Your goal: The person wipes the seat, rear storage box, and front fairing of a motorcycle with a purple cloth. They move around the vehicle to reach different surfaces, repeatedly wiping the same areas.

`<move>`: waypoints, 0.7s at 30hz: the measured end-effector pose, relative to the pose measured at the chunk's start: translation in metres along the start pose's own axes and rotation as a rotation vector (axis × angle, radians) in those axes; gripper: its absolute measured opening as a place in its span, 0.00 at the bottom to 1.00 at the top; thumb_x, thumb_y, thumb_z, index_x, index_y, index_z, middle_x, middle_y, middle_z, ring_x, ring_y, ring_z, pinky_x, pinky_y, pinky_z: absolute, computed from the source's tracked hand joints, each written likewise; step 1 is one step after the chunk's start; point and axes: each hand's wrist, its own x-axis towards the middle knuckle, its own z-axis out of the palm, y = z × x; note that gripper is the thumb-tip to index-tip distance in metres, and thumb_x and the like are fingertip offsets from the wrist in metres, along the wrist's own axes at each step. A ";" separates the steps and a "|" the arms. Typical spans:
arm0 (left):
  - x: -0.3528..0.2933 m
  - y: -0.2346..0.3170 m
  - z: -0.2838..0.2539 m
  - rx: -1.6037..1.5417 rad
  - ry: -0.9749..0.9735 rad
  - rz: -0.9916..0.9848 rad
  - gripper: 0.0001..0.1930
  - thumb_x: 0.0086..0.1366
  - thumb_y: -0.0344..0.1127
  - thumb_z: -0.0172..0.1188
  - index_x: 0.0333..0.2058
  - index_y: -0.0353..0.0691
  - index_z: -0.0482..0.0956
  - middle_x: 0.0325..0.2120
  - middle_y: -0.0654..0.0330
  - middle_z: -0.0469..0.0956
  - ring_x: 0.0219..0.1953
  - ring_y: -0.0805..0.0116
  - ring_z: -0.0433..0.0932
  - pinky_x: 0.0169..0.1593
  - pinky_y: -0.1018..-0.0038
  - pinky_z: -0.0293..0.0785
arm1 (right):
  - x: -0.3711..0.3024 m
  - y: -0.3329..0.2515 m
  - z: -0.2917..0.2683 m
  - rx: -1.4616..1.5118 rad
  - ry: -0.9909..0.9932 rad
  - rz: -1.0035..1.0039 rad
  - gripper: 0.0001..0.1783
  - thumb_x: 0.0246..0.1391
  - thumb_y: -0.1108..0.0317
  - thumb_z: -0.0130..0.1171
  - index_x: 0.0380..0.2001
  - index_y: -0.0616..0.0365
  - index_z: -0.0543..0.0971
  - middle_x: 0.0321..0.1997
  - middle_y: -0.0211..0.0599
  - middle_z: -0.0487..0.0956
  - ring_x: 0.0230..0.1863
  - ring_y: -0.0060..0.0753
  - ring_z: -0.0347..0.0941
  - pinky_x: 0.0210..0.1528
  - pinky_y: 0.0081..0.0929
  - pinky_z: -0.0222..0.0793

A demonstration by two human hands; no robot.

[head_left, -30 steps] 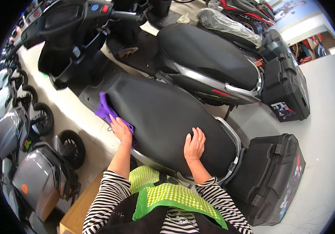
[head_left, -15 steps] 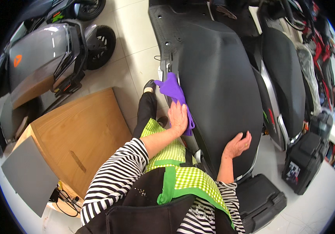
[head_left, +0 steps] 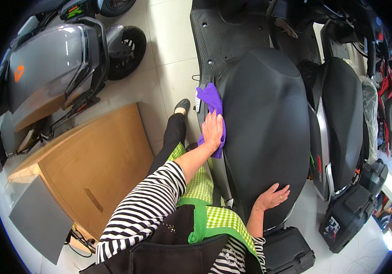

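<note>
A bunched-up purple cloth [head_left: 212,98] is pinned by the bare left hand [head_left: 212,130] along the left side of a long matte-black scooter seat [head_left: 269,118], while the bare right hand [head_left: 271,197] is just kinda rested on top near the back. A boxy black plastic case [head_left: 288,250] can be spotted right behind the seat.

Cloth [head_left: 212,98] along left side of seat [head_left: 269,118]; case [head_left: 289,250] behind.

Markings around the black seat [head_left: 267,123]; no wording is legible.
Far left of the seat, an orange emblem [head_left: 18,73] stands on a grey scooter body [head_left: 50,59]. Just right of the seat, small red and green marks [head_left: 319,165] show on a side panel [head_left: 315,137]. Lower right of the seat, a black-and-white sticker [head_left: 331,228], print unclear, sits on a black top box [head_left: 349,214].
</note>
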 end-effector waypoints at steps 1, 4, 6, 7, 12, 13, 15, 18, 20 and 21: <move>0.008 0.000 0.001 -0.003 -0.016 -0.012 0.30 0.73 0.53 0.35 0.62 0.37 0.65 0.62 0.44 0.63 0.66 0.50 0.57 0.66 0.55 0.52 | 0.001 -0.003 -0.002 0.000 0.004 -0.013 0.35 0.66 0.46 0.43 0.67 0.56 0.60 0.69 0.61 0.57 0.69 0.65 0.51 0.67 0.56 0.50; 0.032 0.000 0.002 -0.005 -0.043 -0.015 0.31 0.73 0.55 0.34 0.63 0.37 0.64 0.64 0.45 0.61 0.67 0.49 0.56 0.66 0.55 0.53 | 0.002 -0.012 -0.007 0.008 0.007 -0.017 0.35 0.65 0.45 0.44 0.67 0.57 0.60 0.70 0.62 0.56 0.70 0.65 0.51 0.67 0.55 0.50; 0.043 0.000 0.000 0.016 -0.054 -0.010 0.31 0.73 0.55 0.34 0.63 0.37 0.64 0.64 0.45 0.60 0.68 0.50 0.56 0.67 0.55 0.53 | 0.004 -0.016 -0.009 -0.002 0.013 -0.027 0.36 0.65 0.45 0.44 0.67 0.57 0.60 0.70 0.62 0.56 0.70 0.65 0.51 0.67 0.55 0.50; 0.048 0.001 0.000 0.018 -0.047 0.008 0.31 0.73 0.55 0.34 0.63 0.37 0.64 0.64 0.45 0.60 0.68 0.50 0.56 0.67 0.55 0.53 | 0.004 -0.018 -0.010 -0.006 0.021 -0.021 0.36 0.65 0.45 0.44 0.67 0.57 0.60 0.70 0.62 0.57 0.70 0.65 0.51 0.67 0.55 0.50; 0.072 0.006 -0.004 0.000 -0.052 0.009 0.32 0.73 0.55 0.34 0.64 0.38 0.62 0.65 0.46 0.59 0.68 0.49 0.56 0.66 0.55 0.54 | 0.005 -0.028 -0.014 -0.066 0.009 -0.001 0.35 0.66 0.45 0.43 0.67 0.56 0.60 0.70 0.60 0.58 0.69 0.63 0.52 0.66 0.56 0.51; 0.076 0.006 -0.004 0.008 -0.055 -0.005 0.31 0.73 0.54 0.33 0.65 0.39 0.61 0.65 0.46 0.59 0.67 0.48 0.56 0.66 0.56 0.55 | 0.006 -0.030 -0.015 -0.079 0.005 0.003 0.35 0.66 0.45 0.43 0.67 0.56 0.60 0.70 0.60 0.58 0.69 0.62 0.53 0.65 0.56 0.51; 0.083 0.002 -0.004 0.008 -0.071 -0.034 0.31 0.73 0.54 0.33 0.65 0.39 0.61 0.65 0.46 0.59 0.66 0.47 0.57 0.66 0.55 0.55 | 0.007 -0.035 -0.018 -0.100 0.005 0.010 0.34 0.66 0.46 0.43 0.67 0.56 0.60 0.70 0.58 0.58 0.70 0.60 0.53 0.64 0.55 0.53; 0.095 -0.013 -0.005 0.014 -0.062 -0.097 0.31 0.73 0.53 0.33 0.63 0.36 0.64 0.63 0.43 0.60 0.64 0.44 0.59 0.66 0.56 0.55 | 0.011 -0.047 -0.022 -0.115 0.002 -0.090 0.33 0.67 0.48 0.40 0.68 0.54 0.60 0.71 0.51 0.58 0.71 0.52 0.53 0.63 0.53 0.54; 0.103 -0.027 -0.007 0.081 -0.087 -0.176 0.31 0.73 0.53 0.34 0.61 0.34 0.66 0.63 0.41 0.60 0.63 0.43 0.60 0.66 0.57 0.55 | 0.016 -0.057 -0.027 -0.132 -0.040 -0.188 0.32 0.68 0.49 0.38 0.68 0.54 0.60 0.72 0.48 0.58 0.72 0.49 0.53 0.63 0.52 0.54; 0.101 -0.036 -0.010 0.138 -0.115 -0.196 0.31 0.73 0.52 0.34 0.59 0.31 0.67 0.63 0.39 0.59 0.62 0.40 0.61 0.67 0.57 0.55 | 0.019 -0.063 -0.029 -0.175 -0.087 -0.236 0.31 0.69 0.50 0.36 0.68 0.55 0.59 0.73 0.46 0.56 0.73 0.47 0.51 0.65 0.51 0.50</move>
